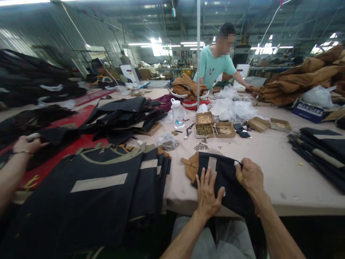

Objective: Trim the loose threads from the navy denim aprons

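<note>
A dark fabric piece (229, 172) with a beige strip and a brown flap (190, 166) at its left end lies on the table before me. My left hand (208, 194) rests flat on it, fingers spread, just below the strip. At its upper right edge, my right hand (250, 176) is closed on the cloth, with a white spot showing by the fingertips. Part of the cloth under both hands is hidden. To the left lies a stack of dark panels (105, 201) with beige strips and olive edging.
Small cardboard boxes of metal fittings (204, 130) stand beyond, near a clear plastic jug (177, 114) and a pole (198, 54). Folded dark pieces (319, 154) lie right. A co-worker's hand (29, 145) reaches in at left; another person (217, 64) stands across the table.
</note>
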Tool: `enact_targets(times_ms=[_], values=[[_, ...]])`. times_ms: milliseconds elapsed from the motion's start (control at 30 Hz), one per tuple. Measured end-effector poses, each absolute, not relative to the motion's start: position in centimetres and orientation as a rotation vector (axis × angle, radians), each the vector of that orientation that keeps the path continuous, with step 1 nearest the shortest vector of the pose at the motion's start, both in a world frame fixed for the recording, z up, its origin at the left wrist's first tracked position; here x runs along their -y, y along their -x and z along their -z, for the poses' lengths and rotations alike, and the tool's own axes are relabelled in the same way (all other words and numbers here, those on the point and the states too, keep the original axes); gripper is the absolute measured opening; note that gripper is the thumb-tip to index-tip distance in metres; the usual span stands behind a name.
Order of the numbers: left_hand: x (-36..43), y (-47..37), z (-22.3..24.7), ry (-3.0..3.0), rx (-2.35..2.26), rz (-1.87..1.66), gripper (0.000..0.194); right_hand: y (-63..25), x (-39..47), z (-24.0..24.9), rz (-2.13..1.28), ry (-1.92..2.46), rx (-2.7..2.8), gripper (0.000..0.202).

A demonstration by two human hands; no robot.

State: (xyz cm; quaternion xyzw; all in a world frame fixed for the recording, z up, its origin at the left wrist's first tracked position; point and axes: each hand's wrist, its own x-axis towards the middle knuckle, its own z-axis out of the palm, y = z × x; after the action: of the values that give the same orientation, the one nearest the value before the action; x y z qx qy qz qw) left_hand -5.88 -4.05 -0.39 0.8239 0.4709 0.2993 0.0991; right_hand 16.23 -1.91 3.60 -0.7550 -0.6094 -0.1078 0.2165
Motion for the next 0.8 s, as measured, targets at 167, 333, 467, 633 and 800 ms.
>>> enact_targets(times_ms=[167,333,467,633,800], values=[[3.1,4.9,1.0,-2.465,-1.425,-0.832,0.063,-16.0,3.9,1.4,0.316,2.331,1.410,0.024],[2.3,4.6,1.0,-2.540,-1.424,-0.826,0.064,-17.2,3.6,1.3,0.031,2.299,1.378,0.037],[0.6,4.4,1.3,-2.606,-1.449,-0.839,0.060,-20.6,3.6,-2.8,-0.554,1.958,1.513,0.037],[-1.5,4.2,2.0,-2.676,-1.362,-0.927,0.059,-22.4,4.8,-4.9,-0.596,1.801,1.534,0.032],[-2.1,4.8,2.5,-2.444,-1.493,-1.308,0.063,-24.9,5.6,-5.0,-0.572,1.748,1.463,0.024]])
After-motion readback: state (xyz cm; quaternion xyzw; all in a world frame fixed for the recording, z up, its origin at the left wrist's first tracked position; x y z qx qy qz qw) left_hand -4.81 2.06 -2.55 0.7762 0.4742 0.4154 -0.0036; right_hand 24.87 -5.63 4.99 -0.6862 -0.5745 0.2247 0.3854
